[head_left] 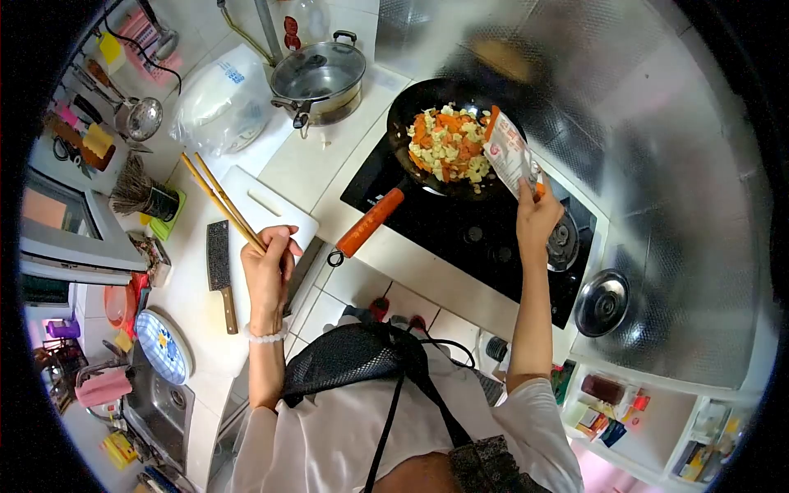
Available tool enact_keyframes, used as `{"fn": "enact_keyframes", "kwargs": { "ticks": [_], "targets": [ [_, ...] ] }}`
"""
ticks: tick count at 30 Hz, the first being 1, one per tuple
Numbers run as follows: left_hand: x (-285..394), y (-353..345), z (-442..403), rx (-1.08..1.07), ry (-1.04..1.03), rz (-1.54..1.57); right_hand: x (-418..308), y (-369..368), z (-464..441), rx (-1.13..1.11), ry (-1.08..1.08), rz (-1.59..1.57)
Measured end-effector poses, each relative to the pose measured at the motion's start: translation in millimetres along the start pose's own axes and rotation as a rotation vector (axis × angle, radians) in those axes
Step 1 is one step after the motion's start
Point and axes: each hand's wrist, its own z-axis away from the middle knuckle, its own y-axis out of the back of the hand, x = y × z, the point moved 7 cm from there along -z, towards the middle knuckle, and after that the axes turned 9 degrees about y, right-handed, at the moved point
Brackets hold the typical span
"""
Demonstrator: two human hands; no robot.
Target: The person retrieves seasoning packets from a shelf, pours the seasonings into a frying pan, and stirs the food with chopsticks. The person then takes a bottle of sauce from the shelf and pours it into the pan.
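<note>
Pinches printed packet (506, 156), lengthwise toward eleven o'clock, in right grip (538, 214), nearer wok (400, 125) at ten; clasps chopsticks (242, 223) in left grip (269, 259).

Clock from view centre, 12 up. White counter (308, 177): glass-lidded pot (333, 103) at 11, clear plastic bag (222, 99) at 10, cutting board (288, 212) between 9 and 10, cleaver (219, 259) at 9, on or overlapping board. Black hob (456, 230) set in, 1 to 4; wok (448, 89) on it at 1.
</note>
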Motion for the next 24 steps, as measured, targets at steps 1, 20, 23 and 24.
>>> {"fn": "enact_keyframes", "kwargs": {
  "ticks": [1,20,23,24],
  "targets": [
    [0.6,-1.2,-0.5,0.002,-0.006,-0.006,0.4,2.2,0.1,0.003,-0.003,0.003],
    [-3.6,-5.2,1.3,-0.023,0.015,0.013,-34.7,1.7,-10.7,0.009,0.095,0.017],
    [-2.3,-10.1,-0.6,-0.05,0.005,0.01,-33.2,2.7,-12.6,0.04,0.146,0.079],
    [-2.4,-9.3,-0.2,-0.046,-0.001,0.001,-30.8,2.1,-12.1,0.054,0.139,0.082]
  ]
}}
